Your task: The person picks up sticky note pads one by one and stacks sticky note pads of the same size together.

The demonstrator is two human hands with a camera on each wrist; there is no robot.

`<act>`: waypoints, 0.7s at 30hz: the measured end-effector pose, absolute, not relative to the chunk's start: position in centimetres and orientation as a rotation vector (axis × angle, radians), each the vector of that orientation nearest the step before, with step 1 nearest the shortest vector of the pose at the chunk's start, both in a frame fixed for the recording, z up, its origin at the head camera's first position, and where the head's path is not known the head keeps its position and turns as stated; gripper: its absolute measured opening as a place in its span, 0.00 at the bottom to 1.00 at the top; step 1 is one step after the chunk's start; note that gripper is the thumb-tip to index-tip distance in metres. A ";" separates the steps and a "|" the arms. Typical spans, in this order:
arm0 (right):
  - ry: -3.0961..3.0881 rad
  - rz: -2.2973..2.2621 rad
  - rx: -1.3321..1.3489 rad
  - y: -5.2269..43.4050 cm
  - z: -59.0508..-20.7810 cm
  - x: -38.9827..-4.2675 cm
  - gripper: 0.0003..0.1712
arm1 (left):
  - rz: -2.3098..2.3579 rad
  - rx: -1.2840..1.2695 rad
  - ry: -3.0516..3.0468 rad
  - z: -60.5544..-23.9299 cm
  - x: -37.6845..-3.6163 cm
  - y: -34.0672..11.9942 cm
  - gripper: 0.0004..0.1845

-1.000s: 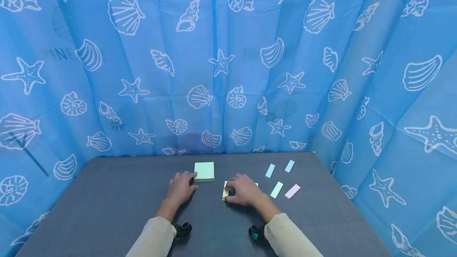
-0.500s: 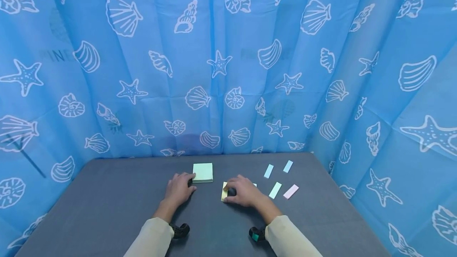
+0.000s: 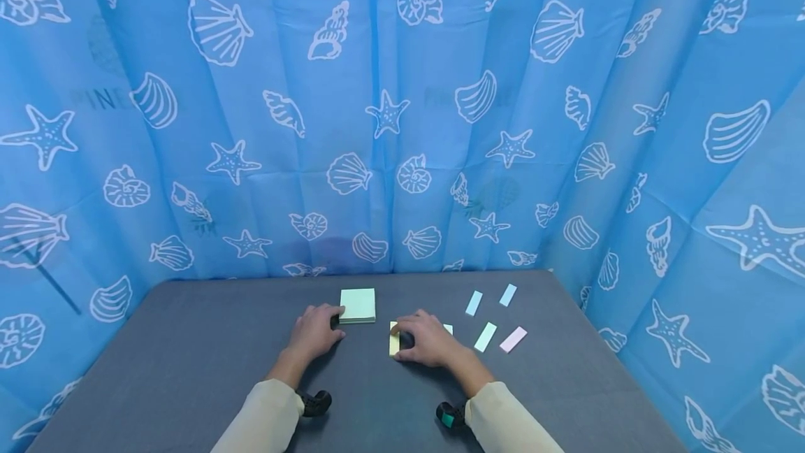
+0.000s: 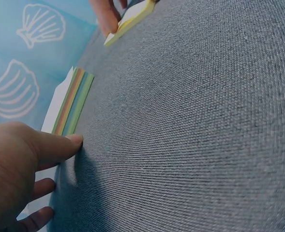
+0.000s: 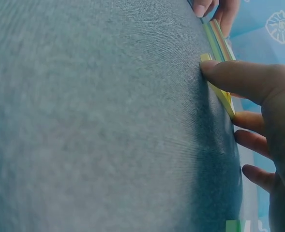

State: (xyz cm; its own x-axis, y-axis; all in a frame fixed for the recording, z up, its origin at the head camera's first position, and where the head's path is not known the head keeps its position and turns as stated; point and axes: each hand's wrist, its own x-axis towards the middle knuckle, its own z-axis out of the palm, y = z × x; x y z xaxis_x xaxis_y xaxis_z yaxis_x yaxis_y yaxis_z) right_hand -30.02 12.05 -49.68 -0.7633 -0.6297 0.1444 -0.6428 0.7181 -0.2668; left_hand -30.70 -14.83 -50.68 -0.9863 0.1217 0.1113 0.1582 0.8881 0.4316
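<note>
Resting on the gray tabletop (image 3: 189, 341), both hands lie close together near the middle. The left hand (image 3: 314, 332) lies flat with loose fingers, and its fingertips touch the near edge of a green sticky note pad (image 3: 358, 305). From the left wrist view the pad's side shows thin stripes of many colors (image 4: 73, 102).

The right hand (image 3: 424, 338) lies over a yellow sticky note pad (image 3: 394, 338). Its thumb presses on the pad's corner, and the fingers curl a little over the top.

Just to the right of the right hand lie four small paper strips, well apart from each other: two blue strips (image 3: 474, 303) farther away, a green strip (image 3: 486, 336) and a pink strip (image 3: 513, 339) closer. Behind the hands hangs a blue curtain (image 3: 402, 110) with white shells and starfish.
</note>
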 end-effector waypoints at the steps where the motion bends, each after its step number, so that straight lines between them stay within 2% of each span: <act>1: -2.870 0.476 1.065 12.0 -49.7 -30.1 0.24 | -0.692 -0.223 -2.974 -50.7 -30.7 -14.8 0.28; 21: -2.868 0.550 1.050 12.4 -50.0 -30.0 0.24 | -0.822 -0.221 -2.944 -50.9 -31.1 -15.5 0.28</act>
State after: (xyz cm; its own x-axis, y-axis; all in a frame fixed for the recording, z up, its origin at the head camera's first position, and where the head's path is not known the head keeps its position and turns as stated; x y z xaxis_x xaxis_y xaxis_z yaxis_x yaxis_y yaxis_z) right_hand -29.98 12.42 -49.96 -0.7702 -0.6185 0.1555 -0.6322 0.7081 -0.3147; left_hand -31.09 -15.46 -50.93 -0.9867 0.1176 0.1122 0.1587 0.8461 0.5088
